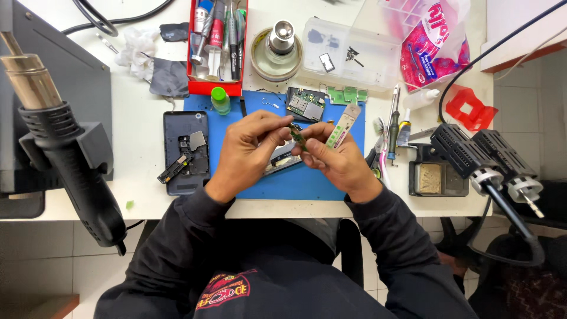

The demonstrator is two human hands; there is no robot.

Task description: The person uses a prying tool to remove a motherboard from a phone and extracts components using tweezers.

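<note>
Both hands meet over the blue mat (331, 183): left hand (251, 150) and right hand (336, 159) each pinch shut on a tiny green circuit board (297, 136), and the right also grips a flat pale tool (342, 125). Board looks light, stiff, fragile, so edges only. Further out, red tool tray (215, 87) top-centre, pink-and-white printed bag (434, 47) top right.

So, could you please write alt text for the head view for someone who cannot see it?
Over a blue mat, the left hand and the right hand pinch a small green circuit board between them. An opened phone back lies to their left, and a red tool tray sits beyond.
</note>
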